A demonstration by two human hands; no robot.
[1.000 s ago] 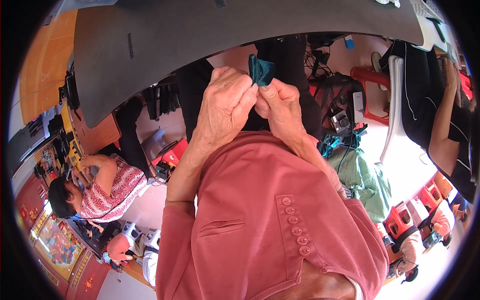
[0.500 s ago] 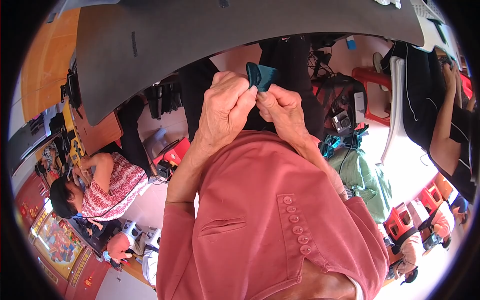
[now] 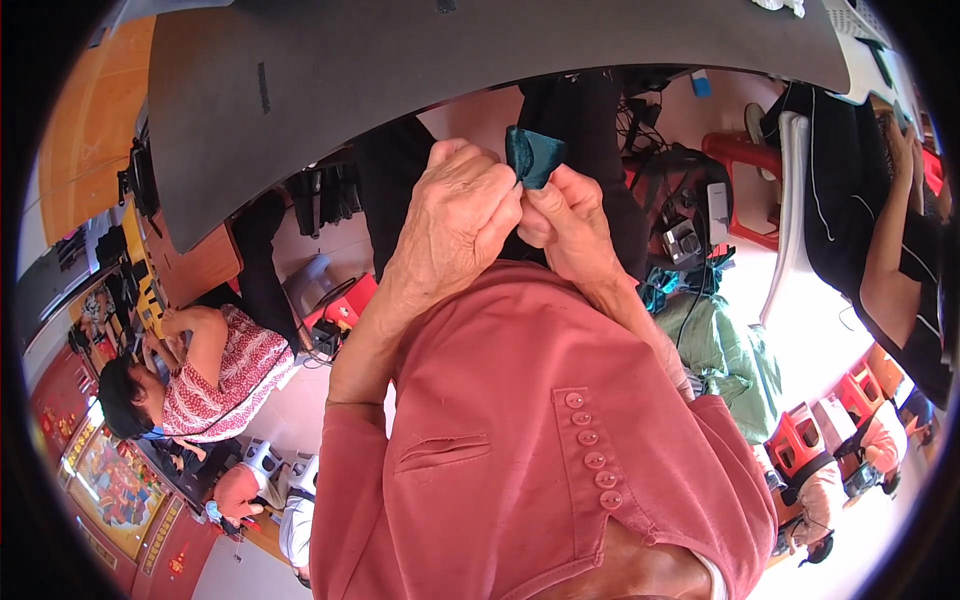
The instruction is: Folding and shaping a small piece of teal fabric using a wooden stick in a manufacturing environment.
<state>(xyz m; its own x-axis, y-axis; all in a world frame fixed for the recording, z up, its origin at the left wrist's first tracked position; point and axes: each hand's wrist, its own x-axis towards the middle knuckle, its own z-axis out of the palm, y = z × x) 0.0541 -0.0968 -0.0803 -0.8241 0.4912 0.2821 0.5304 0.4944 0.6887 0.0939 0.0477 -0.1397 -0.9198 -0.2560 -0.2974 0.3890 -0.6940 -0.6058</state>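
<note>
A small piece of dark teal velvet-like fabric (image 3: 537,157), folded into a loop, stands up between my two hands over my lap. My left hand (image 3: 458,215) is closed, its fingertips pinching the lower left edge of the cloth. On the other side, my right hand (image 3: 570,220) grips the lower right corner between thumb and bent forefinger. The fingertips of both hands nearly meet below the fabric. Whatever lies inside the left fist is hidden.
A dark grey table (image 3: 400,60) curves across in front of me. To the right are a red stool (image 3: 745,190), a black bag with devices (image 3: 680,190) and a green cloth sack (image 3: 735,365). A person in a patterned red top (image 3: 225,375) sits at left.
The teal fabric has shifted slightly right and turned, so its folded loop shows more broadly. Both hands have moved a little with it, still pinching.
</note>
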